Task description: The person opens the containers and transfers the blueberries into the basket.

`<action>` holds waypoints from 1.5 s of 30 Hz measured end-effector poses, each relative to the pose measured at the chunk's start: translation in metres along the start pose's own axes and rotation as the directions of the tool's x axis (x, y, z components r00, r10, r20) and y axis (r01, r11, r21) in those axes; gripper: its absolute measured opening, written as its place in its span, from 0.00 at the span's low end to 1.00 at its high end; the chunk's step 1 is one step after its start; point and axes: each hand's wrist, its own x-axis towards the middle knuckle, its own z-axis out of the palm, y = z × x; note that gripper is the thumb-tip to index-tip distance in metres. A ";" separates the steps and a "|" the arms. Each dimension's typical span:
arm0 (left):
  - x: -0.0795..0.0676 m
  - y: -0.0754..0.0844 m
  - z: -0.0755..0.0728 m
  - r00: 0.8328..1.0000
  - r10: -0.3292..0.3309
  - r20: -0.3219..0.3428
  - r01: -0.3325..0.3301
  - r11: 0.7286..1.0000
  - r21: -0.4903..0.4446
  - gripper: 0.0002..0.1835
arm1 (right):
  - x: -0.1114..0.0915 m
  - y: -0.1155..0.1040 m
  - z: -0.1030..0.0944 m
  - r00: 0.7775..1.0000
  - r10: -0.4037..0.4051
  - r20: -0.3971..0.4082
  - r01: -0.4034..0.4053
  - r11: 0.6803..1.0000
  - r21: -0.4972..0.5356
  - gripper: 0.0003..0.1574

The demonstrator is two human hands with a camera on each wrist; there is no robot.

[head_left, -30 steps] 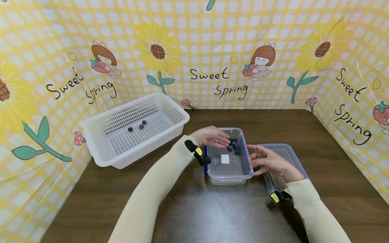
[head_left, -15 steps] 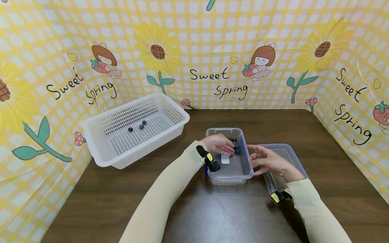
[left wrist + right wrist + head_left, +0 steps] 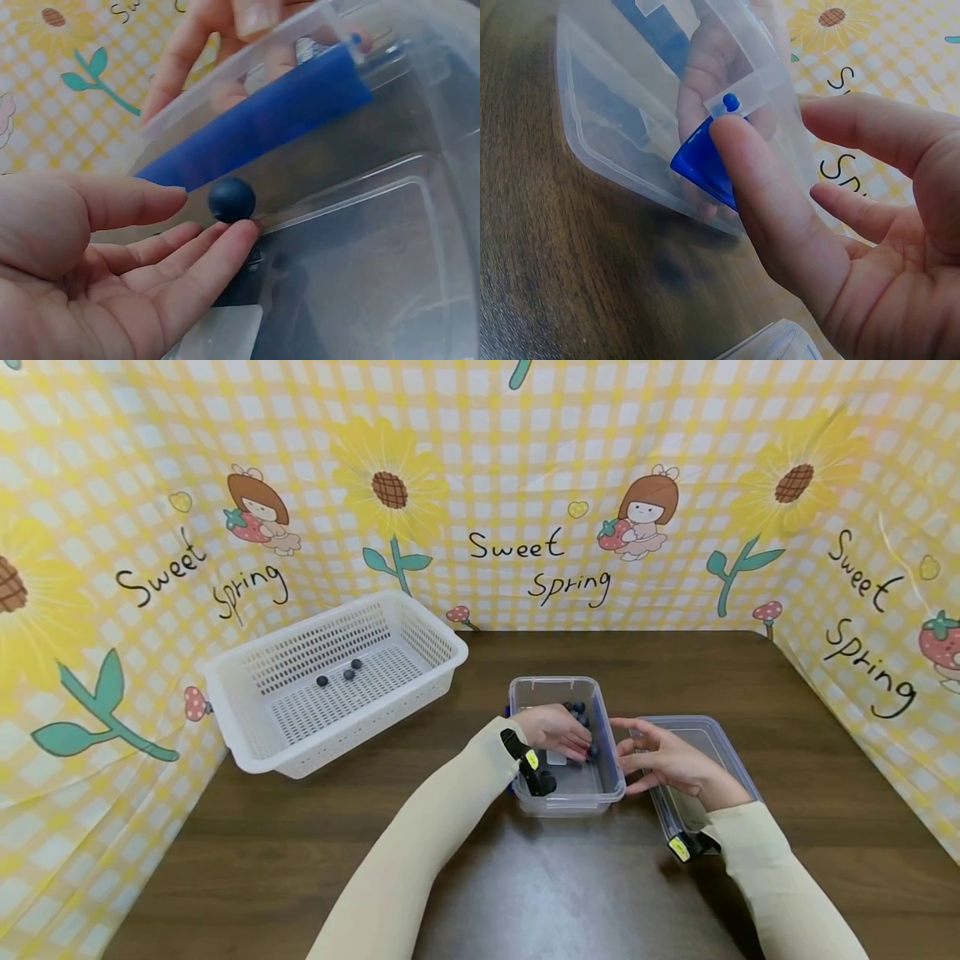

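Note:
My left hand (image 3: 551,727) reaches down into a clear plastic food container (image 3: 570,798) with its fingers extended. In the left wrist view a dark blueberry (image 3: 232,199) lies right at the fingertips, and the thumb stands apart from it. Several more blueberries (image 3: 579,707) are in the container's far right part, partly covered by that hand. My right hand (image 3: 667,760) is at the container's right side, fingers spread; its thumb touches the hanging blue latch (image 3: 705,165) in the right wrist view.
A white perforated basket (image 3: 375,724) stands at the left with three blueberries (image 3: 348,674) on its bottom. The container's clear lid (image 3: 697,739) lies on the brown wooden table (image 3: 525,877), partly under the right hand. A yellow checked cloth (image 3: 510,460) surrounds the table.
My left hand has moved right and nearer, from the container's left rim deep into it, covering some blueberries. My right hand has stayed at the container's side.

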 end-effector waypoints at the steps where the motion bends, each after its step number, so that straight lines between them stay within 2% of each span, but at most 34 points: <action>1: 0.000 0.000 0.001 1.000 0.003 0.007 -0.003 1.000 0.007 0.09 | 0.000 0.000 0.000 1.000 0.000 0.000 0.000 1.000 -0.001 0.48; 4: -0.001 0.000 0.004 0.999 0.009 0.039 -0.009 1.000 0.023 0.05 | 0.000 0.000 0.000 1.000 -0.002 -0.004 0.002 1.000 0.000 0.48; 11: -0.005 -0.001 0.007 0.993 -0.019 0.116 -0.001 0.986 0.169 0.07 | 0.000 -0.001 -0.001 1.000 -0.015 0.006 0.015 1.000 0.001 0.48; 16: -0.010 -0.002 0.006 0.980 -0.104 0.172 0.051 0.957 0.287 0.06 | 0.002 -0.001 0.000 1.000 -0.015 0.004 0.015 1.000 -0.003 0.47; 18: -0.013 -0.002 0.007 0.965 -0.159 0.210 0.078 0.933 0.351 0.04 | 0.001 -0.001 0.000 1.000 -0.015 0.004 0.015 1.000 -0.007 0.47; 20: -0.015 -0.001 0.010 0.949 -0.204 0.241 0.088 0.903 0.421 0.06 | 0.001 -0.001 0.000 1.000 -0.016 0.005 0.016 1.000 -0.009 0.47; 25: -0.019 0.000 0.016 0.921 -0.266 0.283 0.044 0.796 0.604 0.10 | 0.001 -0.001 -0.001 1.000 -0.019 0.008 0.019 1.000 -0.004 0.47; 27: -0.019 0.000 0.019 0.915 -0.276 0.294 0.025 0.768 0.640 0.10 | 0.001 0.000 0.000 1.000 -0.016 0.009 0.016 1.000 -0.002 0.47; 32: -0.018 -0.004 0.022 0.909 -0.268 0.320 -0.003 0.762 0.648 0.09 | 0.001 0.002 0.001 1.000 -0.008 0.010 0.008 1.000 -0.001 0.48; 39: -0.016 -0.007 0.025 0.918 -0.231 0.322 -0.037 0.758 0.651 0.06 | 0.000 0.004 0.001 1.000 -0.012 0.010 0.012 1.000 0.006 0.48; 45: -0.020 -0.001 0.022 0.927 -0.194 0.321 -0.034 0.809 0.587 0.05 | 0.001 0.003 0.000 1.000 -0.011 0.013 0.011 1.000 0.001 0.47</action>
